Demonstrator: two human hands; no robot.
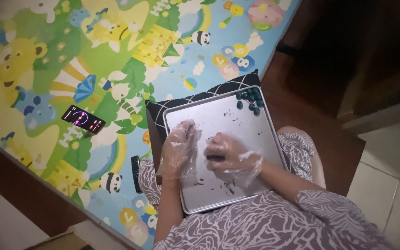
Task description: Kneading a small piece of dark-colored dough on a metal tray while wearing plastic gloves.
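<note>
Head view: metal tray (218,118) on cushion (200,98) over cartoon play mat (70,60).

We see that both of our hands wear thin, clear plastic gloves: the left hand (178,150) and the right hand (232,157) are each wrapped in loose, crinkled film that catches the light in pale, glossy folds and bags out around the fingers (188,129). The film ends near the wrists, and our forearms beyond it are bare. Our garment (274,222) is a soft, loose fabric in muted mauve, printed all over with wavy white lines like leaves or zebra stripes; it covers our lap and knees.
</note>
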